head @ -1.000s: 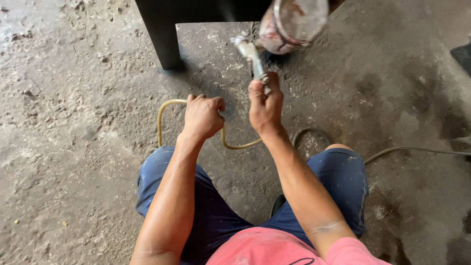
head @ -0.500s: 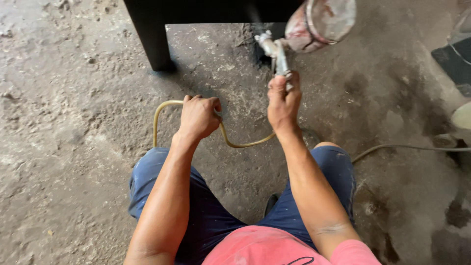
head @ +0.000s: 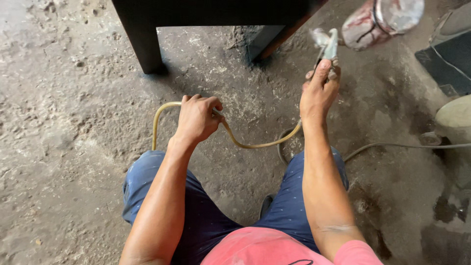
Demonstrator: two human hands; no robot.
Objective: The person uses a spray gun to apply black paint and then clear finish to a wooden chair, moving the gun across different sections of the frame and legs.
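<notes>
My right hand [head: 319, 93] grips the handle of a metal spray gun [head: 327, 46] with a paint-stained cup [head: 380, 19] on top. The gun's nozzle points at the dark furniture piece [head: 206, 12], near its right leg [head: 267, 41]. My left hand [head: 196, 118] is closed around a yellowish air hose [head: 255, 145] that loops across the floor and runs up to the gun. I squat, with my knees in blue trousers below both arms.
A black furniture leg [head: 142, 46] stands on the rough concrete floor [head: 64, 122] at upper left. A grey cable [head: 392, 145] runs right toward a pale round object [head: 454, 120]. A dark panel [head: 449, 51] lies at the right edge.
My right hand and the spray gun have swung to the right, along the furniture's lower edge. My left hand keeps its hold on the hose. The view has shifted too.
</notes>
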